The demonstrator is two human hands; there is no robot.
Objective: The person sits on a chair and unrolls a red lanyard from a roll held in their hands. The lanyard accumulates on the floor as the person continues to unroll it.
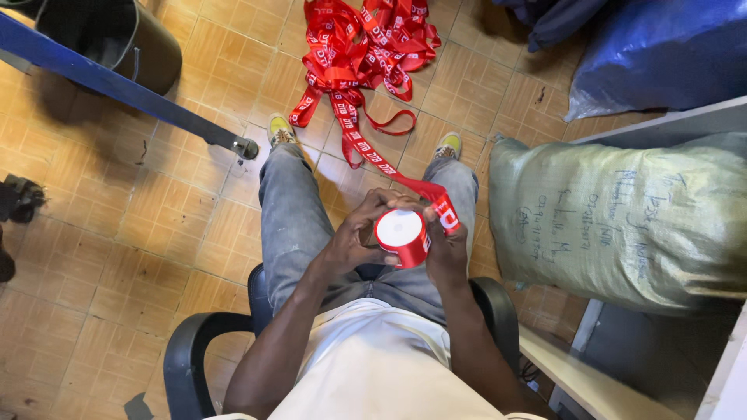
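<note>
Seated in a chair, the person grips a red ribbon roll [401, 237] over the lap, left hand [354, 237] and right hand [443, 249] fingers clenched around it, apparently winding; next, more ribbon [366, 148] must feed up from the floor [140, 225].

The tan tiled floor [117, 233] bears a heap of red ribbon [366, 47], a dark bucket [132, 39] and a blue sack [661, 54].
</note>
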